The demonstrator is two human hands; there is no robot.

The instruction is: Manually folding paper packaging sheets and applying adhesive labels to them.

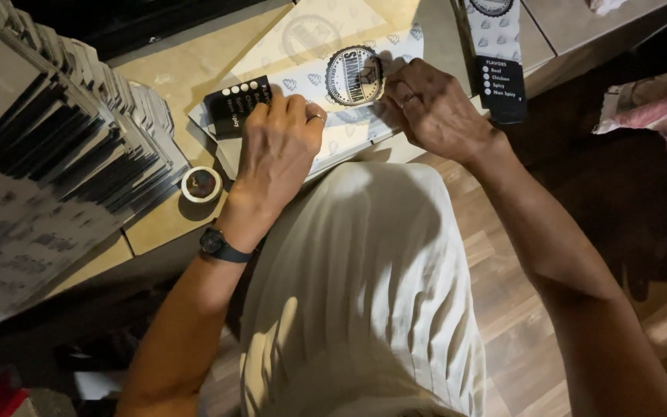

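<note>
Paper sleeve, white with grey pattern and round black seal (349,77), lies flat at the counter edge (164,224), pinned under the left hand (279,147), fingers spread, and pinched at its edge by the right hand (434,108). Folding looks unfinished. Beside it, many stacked flat sleeves (63,147); small tape roll (201,184) stands near.

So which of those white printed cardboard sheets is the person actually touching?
The flat sheet with the round black seal, lying under both hands: left hand presses its black end, right hand its edge. The other sheet, upper right, lies untouched.
</note>
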